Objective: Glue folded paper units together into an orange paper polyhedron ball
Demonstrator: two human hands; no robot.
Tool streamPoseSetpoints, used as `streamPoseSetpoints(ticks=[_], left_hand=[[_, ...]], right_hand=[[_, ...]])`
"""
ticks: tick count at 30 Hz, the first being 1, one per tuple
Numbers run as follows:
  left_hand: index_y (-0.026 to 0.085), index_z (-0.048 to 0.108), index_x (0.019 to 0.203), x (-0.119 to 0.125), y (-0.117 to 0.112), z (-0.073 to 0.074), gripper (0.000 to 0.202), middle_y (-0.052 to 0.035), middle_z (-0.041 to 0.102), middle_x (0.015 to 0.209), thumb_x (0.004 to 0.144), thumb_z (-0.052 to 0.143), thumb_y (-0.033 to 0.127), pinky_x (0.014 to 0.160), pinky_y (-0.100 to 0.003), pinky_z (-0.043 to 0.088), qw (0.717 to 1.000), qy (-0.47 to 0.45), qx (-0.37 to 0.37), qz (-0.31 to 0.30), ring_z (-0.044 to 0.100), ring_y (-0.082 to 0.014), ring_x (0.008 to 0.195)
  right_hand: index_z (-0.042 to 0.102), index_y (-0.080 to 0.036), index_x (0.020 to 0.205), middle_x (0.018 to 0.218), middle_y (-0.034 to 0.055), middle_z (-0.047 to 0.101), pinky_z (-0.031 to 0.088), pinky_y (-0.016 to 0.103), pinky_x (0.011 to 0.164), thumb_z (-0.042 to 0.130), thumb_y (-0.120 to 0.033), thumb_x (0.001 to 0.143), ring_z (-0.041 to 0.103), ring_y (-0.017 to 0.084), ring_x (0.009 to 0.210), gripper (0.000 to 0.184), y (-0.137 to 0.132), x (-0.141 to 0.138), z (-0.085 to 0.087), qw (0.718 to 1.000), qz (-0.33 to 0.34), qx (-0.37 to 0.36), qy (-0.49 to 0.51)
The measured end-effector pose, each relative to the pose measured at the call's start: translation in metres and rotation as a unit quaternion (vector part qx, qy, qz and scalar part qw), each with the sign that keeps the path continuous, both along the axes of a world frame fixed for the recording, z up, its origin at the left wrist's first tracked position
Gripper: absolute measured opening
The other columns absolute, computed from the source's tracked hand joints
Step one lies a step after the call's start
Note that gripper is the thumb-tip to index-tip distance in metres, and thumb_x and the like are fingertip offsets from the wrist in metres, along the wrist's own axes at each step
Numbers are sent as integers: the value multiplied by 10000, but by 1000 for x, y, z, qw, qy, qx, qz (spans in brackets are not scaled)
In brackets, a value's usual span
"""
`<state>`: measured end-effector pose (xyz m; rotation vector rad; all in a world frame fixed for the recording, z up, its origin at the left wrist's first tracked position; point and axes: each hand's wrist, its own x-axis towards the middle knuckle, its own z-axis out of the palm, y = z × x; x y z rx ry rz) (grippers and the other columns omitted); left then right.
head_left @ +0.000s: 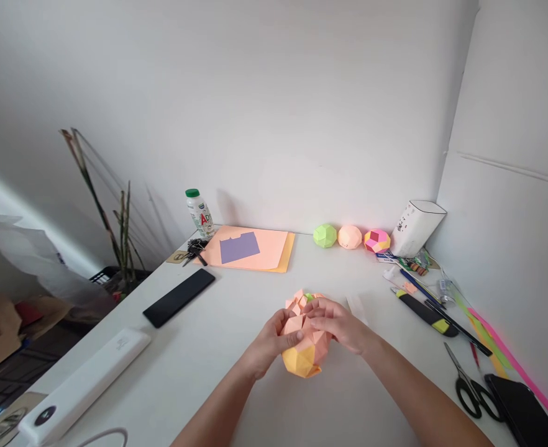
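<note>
White surface [237,304] up against a pale wall [274,124], and at its near middle it's all about the peach-and-yellow paper model [301,360], right between the hands! Left hand [265,346] grips from the left, thumb pressed on a peach face. Right hand [342,323] arches over the upper right, fingertips at the folds; pinching a flap? Can't tell. Long axis runs away toward the wall, yellow end nearest, both hands touching, neither nearer.

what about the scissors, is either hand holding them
No, the scissors lie on the table at the right, while the left hand and right hand are both on the folded paper model.
</note>
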<state>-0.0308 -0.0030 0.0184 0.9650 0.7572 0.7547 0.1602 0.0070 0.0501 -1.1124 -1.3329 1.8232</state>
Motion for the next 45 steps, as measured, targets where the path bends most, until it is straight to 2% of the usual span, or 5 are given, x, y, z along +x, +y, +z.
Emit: streamPoseSetpoints(ticks=[9,16,22,30,45], left_hand=[[114,627,804,2,-2,-2,238,-57,599,759,695,701,312,671,-277,363,993,-56,-70,-80,535,-162,714],[114,636,717,1,-1,-2,144,-56,621,721,655,705,224,639,-272,364,995,-64,-59,-51,534,-159,673],[116,662,763,-3,1,4,175,-68,651,750,646,707,239,660,-285,390,997,-64,-28,-33,553,-175,688],[115,615,638,-5,-1,2,147,2,526,624,626,722,216,567,-239,325,996,-78,-7,-32,460,-107,577],[119,602,631,-5,-2,9,263,-28,495,693,606,735,345,587,-273,356,992,-99,34,-74,468,-134,612]], right_hand=[[551,-191,888,702,-27,562,423,247,621,659,-326,760,539,110,643,215,-4,-3,-7,994,25,98,-32],[588,-209,976,954,35,567,449,289,753,591,-405,813,556,160,865,255,-7,0,-1,989,27,118,-82],[585,-170,811,716,-6,531,435,256,608,605,-381,801,516,121,651,212,-9,4,8,992,45,85,-83],[502,-160,650,674,-27,485,357,213,527,597,-251,775,436,92,594,182,-22,3,16,985,18,117,-125],[402,-207,617,515,-42,452,351,239,456,535,-233,803,431,103,468,230,-49,-14,31,983,-52,156,-77]])
